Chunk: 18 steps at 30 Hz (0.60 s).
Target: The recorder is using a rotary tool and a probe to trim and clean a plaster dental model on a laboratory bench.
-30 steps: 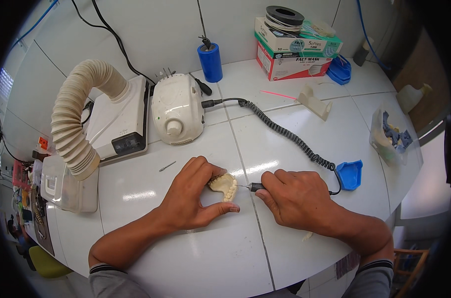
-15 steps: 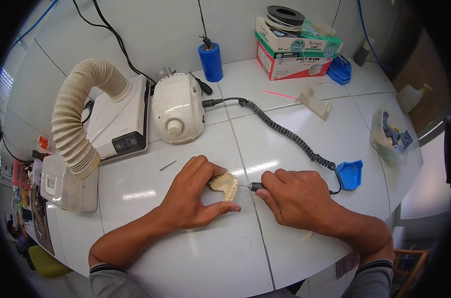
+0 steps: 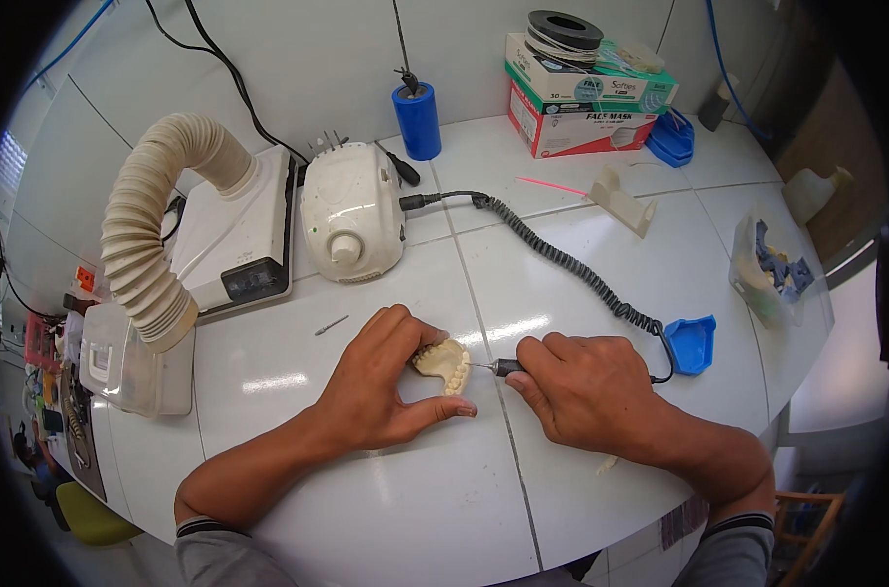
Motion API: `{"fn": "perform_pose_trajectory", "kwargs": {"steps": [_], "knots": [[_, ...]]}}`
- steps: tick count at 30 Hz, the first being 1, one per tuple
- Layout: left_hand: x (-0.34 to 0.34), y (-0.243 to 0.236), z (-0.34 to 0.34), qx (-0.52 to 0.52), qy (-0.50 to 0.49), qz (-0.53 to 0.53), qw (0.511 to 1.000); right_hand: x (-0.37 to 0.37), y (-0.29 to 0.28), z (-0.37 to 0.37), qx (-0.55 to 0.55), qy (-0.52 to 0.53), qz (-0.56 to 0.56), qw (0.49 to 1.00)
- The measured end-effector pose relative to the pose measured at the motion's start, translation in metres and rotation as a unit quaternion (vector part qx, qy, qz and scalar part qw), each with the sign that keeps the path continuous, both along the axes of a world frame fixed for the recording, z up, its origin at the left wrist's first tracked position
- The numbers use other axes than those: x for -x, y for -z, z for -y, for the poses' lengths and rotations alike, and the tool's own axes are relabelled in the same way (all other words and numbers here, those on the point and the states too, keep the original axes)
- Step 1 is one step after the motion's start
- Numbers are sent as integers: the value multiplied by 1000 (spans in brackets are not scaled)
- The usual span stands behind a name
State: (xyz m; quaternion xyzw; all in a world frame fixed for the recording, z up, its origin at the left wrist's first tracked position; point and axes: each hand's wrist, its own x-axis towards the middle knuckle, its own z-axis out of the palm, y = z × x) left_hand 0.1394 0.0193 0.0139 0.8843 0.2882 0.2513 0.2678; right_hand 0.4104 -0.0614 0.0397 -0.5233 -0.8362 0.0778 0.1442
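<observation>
A cream-coloured dental cast [image 3: 452, 366] with a row of teeth is gripped between the thumb and fingers of my left hand [image 3: 378, 377]. My right hand [image 3: 583, 391] is wrapped around a dark rotary handpiece [image 3: 506, 368]. The thin metal bur [image 3: 480, 366] at its front points left and reaches the toothed side of the cast; whether it touches is too small to tell. From behind the right hand, a black coiled cord [image 3: 562, 256] runs to the white control unit [image 3: 352, 215] with a round knob.
Left of the control unit stands a white dust extractor [image 3: 231, 230] with a ribbed hose [image 3: 149, 235]. A loose bur [image 3: 332, 325] lies beyond my left hand. Rightward are a blue tray [image 3: 692, 344], a cream stand [image 3: 620, 203] and a clear tub [image 3: 765, 269]. Stacked boxes [image 3: 589, 119] are at the back.
Both hands, the cast and the handpiece hold nearly the same place. Only a very slight shift of the whole view shows.
</observation>
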Motion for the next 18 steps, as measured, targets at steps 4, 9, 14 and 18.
{"fn": "perform_pose_trajectory", "kwargs": {"steps": [4,9,14,18], "knots": [[0,0,-1,-2,1,-1,1000,-1,0,0,-3,-1,-1,1000],[0,0,0,3,-1,0,1000,-1,1,0,-6,4,-3,1000],[0,0,-1,-3,2,-1,1000,-1,2,0,-12,1,-4,1000],[0,0,-1,-8,2,-3,1000,0,2,0,-21,-3,-2,1000]]}}
